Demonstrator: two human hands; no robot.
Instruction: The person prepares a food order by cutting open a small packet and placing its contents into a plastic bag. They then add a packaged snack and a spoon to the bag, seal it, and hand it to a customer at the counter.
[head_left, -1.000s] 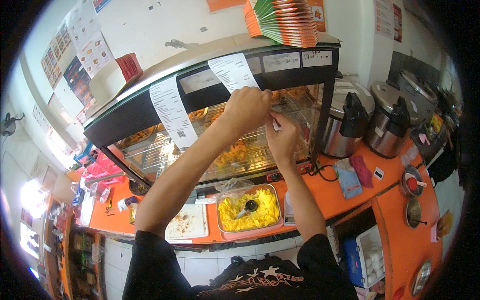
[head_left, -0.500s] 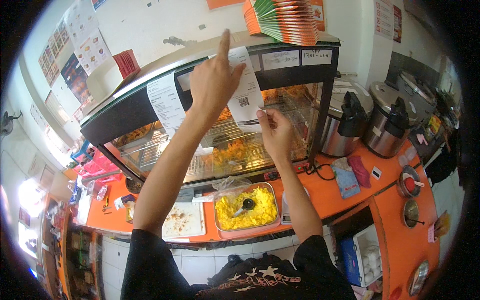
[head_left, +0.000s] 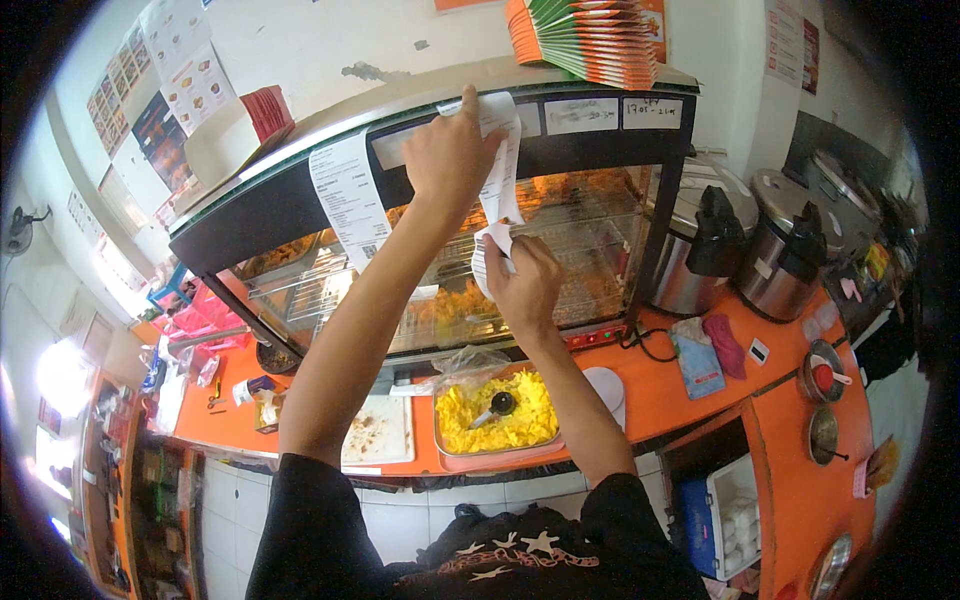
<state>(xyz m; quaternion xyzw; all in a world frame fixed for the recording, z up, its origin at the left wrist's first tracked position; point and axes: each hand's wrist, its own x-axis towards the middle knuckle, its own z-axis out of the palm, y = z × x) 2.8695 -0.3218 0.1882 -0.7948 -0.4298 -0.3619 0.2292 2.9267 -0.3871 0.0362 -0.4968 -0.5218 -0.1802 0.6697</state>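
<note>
the left hand is raised with its forefinger straight, pressing the top of a long white paper slip flat against the black top band of the heated display case. the right hand is lower, its fingers closed around the crumpled bottom end of that same slip, in front of the glass.

the slip looks very light, thin and limp: it curls and creases where gripped, would tear easily if tugged, and probably holds to the band only where it is pressed. i judge the safest hold is a gentle pinch near an edge or at the top, keeping it flat rather than bunched.

left to right: a row of menu posters with food pictures climbs the white wall at far left; a red packet sits on top of the case. another white slip with fine dark print hangs from the black band, left of the hands. right of them, two small white rectangular labels are stuck on the band. above, a fanned stack of orange and green folded cartons rests on the case top. on the orange counter lie a blue packet and a dark red one.
</note>
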